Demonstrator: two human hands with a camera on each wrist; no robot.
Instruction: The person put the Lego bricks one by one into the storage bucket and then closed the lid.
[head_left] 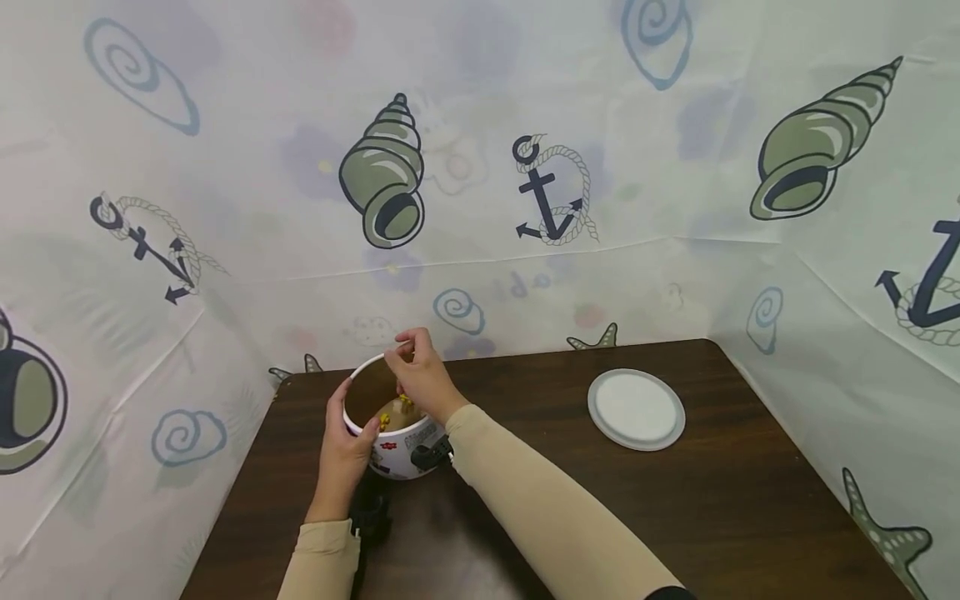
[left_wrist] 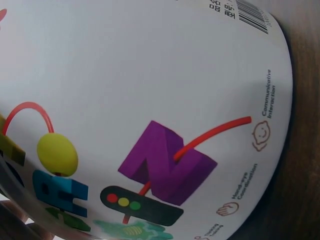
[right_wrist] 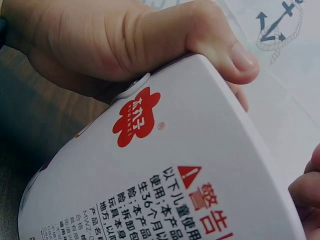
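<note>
Gripping one round canister (head_left: 397, 460) by its rim, the left hand (head_left: 345, 457) sets its thumb at the near edge. White outside and brownish within, the canister bears a purple N, a traffic light and a red badge. Over its mouth bends the right hand (head_left: 426, 379), fingertips hidden, its hold impossible to tell; at least two yellow bits (head_left: 385, 420) show beneath. Well right of that hand lies one white lid (head_left: 637, 408); beyond both hands, a printed cloth (head_left: 480, 208) shows three anchors.

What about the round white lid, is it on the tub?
No, the lid lies on the table, to the right of the open tub.
</note>
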